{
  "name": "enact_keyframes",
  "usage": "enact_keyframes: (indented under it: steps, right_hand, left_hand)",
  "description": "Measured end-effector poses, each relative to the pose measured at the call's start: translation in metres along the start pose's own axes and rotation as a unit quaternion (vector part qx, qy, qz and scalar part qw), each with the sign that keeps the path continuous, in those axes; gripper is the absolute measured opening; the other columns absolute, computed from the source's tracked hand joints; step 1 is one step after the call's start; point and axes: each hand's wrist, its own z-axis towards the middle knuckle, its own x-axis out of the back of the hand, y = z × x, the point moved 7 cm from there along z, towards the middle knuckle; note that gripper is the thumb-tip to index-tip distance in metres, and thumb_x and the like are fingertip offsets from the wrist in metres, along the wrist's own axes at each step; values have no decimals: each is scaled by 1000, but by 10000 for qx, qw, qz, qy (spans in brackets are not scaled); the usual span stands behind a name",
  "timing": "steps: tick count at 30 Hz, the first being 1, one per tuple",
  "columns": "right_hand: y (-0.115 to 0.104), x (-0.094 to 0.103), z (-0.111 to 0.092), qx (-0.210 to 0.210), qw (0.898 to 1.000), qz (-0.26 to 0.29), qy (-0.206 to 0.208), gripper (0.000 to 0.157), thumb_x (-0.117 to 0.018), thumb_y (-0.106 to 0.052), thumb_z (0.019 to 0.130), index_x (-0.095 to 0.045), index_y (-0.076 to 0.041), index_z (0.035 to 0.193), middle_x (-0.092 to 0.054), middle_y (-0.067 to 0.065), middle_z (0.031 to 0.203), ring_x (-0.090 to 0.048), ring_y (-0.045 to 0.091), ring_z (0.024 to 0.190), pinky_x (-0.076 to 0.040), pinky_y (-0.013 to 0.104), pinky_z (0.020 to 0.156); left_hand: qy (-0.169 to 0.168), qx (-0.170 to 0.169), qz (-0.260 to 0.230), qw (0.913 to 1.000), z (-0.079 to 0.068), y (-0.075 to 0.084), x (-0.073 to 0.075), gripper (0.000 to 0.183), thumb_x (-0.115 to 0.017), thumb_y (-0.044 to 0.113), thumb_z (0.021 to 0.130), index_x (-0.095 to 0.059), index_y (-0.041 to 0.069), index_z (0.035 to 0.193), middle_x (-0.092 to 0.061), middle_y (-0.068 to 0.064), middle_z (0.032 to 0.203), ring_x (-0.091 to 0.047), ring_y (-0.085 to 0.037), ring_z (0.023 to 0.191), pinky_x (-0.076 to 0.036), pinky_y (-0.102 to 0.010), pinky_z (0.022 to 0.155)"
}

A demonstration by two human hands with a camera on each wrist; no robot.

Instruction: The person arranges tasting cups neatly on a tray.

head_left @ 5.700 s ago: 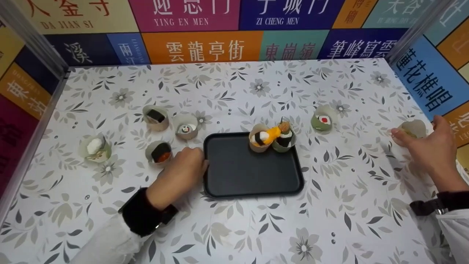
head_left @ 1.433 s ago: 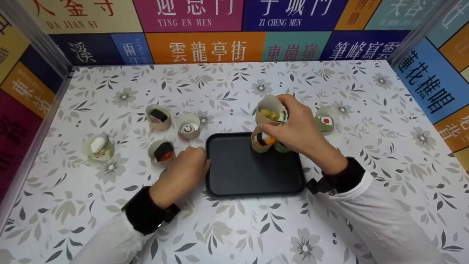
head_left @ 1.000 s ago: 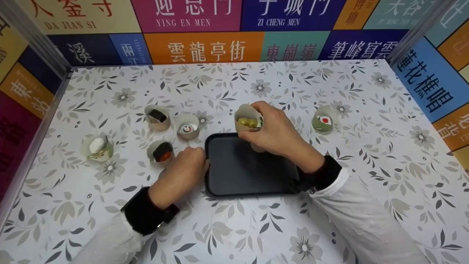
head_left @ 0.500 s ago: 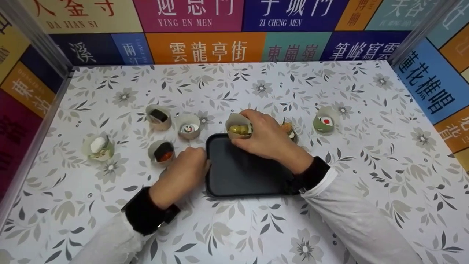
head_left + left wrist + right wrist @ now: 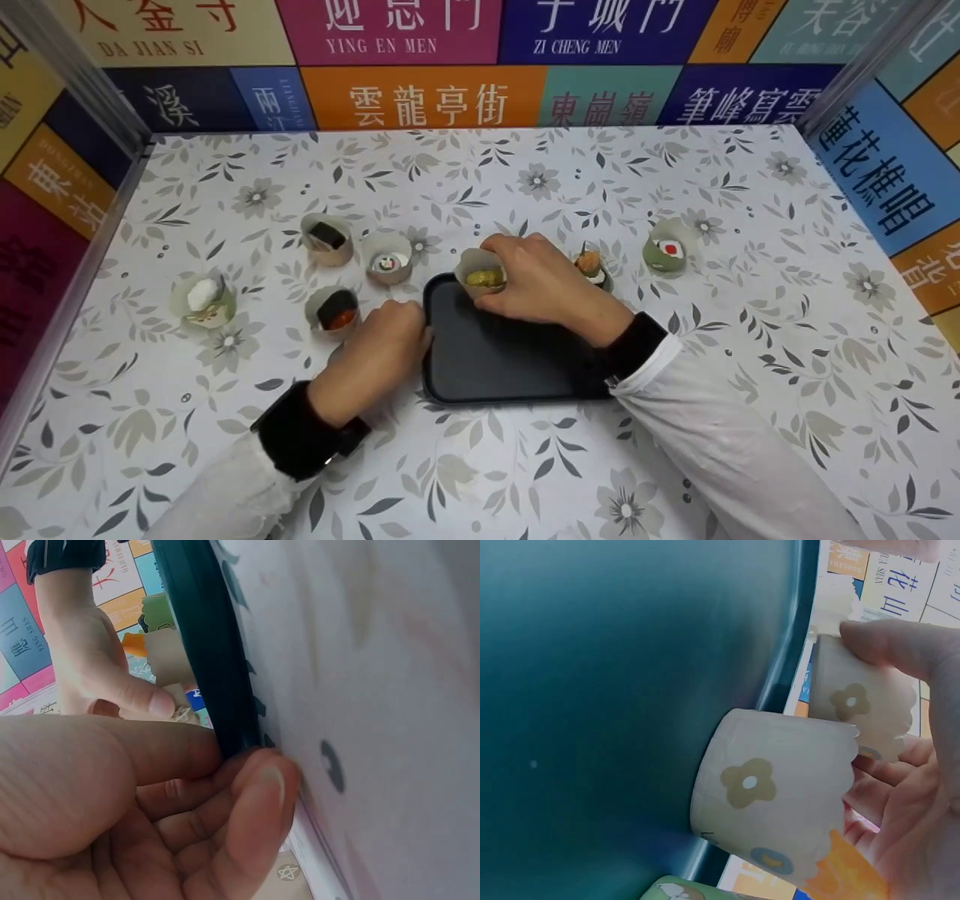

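Fingers [image 5: 507,245] of the right hand [image 5: 536,279] curl round a flowered cup [image 5: 859,694].

The right of the hands [image 5: 939,787] grips a flowered cup [image 5: 864,694] beside a second cup [image 5: 780,784].

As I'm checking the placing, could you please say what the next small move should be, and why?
I would probably lower the paper baking cup onto the black tray at its far left corner: the right hand holds it there, its base doesn't look seated yet, and the left hand pinches the tray's left edge.
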Motion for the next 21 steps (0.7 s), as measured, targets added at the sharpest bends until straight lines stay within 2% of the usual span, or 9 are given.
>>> enact_keyframes:
  steps: [5, 12, 21]
  right_hand:
    - [0, -3, -1, 186, 9987, -472, -4, 55, -86, -36, 77, -67, -1, 116, -75, 9, 100, -69, 30, 84, -47, 45, 84]
    - [4, -5, -2, 45, 9982, -551, -235, 60, -89, -38, 74, -67, -2, 118, -76, 8, 97, -70, 30, 83, -47, 45, 85]
    - [6, -1, -4, 13, 9954, -834, -480, 60, -90, -42, 74, -69, -4, 116, -74, 6, 94, -69, 28, 81, -46, 47, 83]
  left_hand:
    - [31, -25, -45, 10000, -1, 0, 1, 19, -67, 5, 94, -60, 6, 76, -60, -10, 71, -63, -34, 66, -49, -48, 57]
    - [31, 135, 149, 9998, 1, 0, 1, 20, -68, 7, 93, -60, 5, 74, -62, -13, 72, -65, -39, 67, -50, -51, 57]
    - [99, 103, 193, 9997, 1, 1, 1, 18, -67, 5, 92, -60, 3, 75, -62, -16, 73, -65, -41, 68, -50, -51, 57]
